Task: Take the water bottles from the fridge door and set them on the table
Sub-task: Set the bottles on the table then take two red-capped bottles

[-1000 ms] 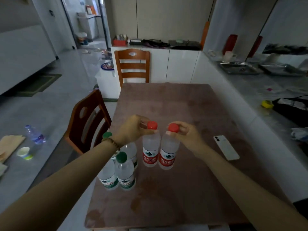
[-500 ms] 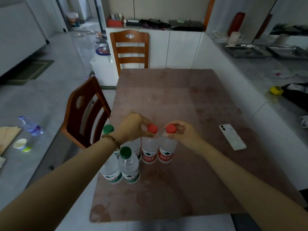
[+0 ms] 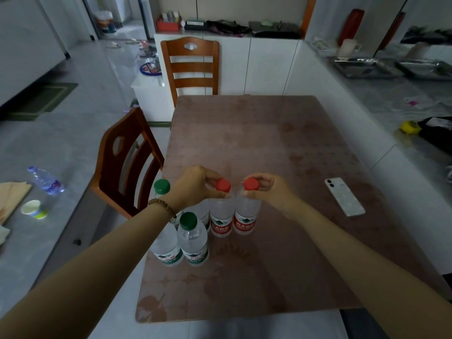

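Two red-capped water bottles stand side by side on the brown table. My left hand grips the neck of the left red-capped bottle. My right hand pinches the neck of the right red-capped bottle. Both bottles rest upright on the table mat. Just left of them, near the table's left edge, stand green-capped bottles: one at the front, one beside it under my left forearm, and another behind with its cap showing. A further bottle behind my left wrist is mostly hidden.
A white phone lies on the table to the right. One wooden chair stands at the table's left side, another at the far end. A white counter runs along the right. On the left surface lie a bottle and a small cup.
The two red-capped bottles came down onto the table and now stand next to the green-capped group. My hands stay on their necks. The camera tilted slightly.
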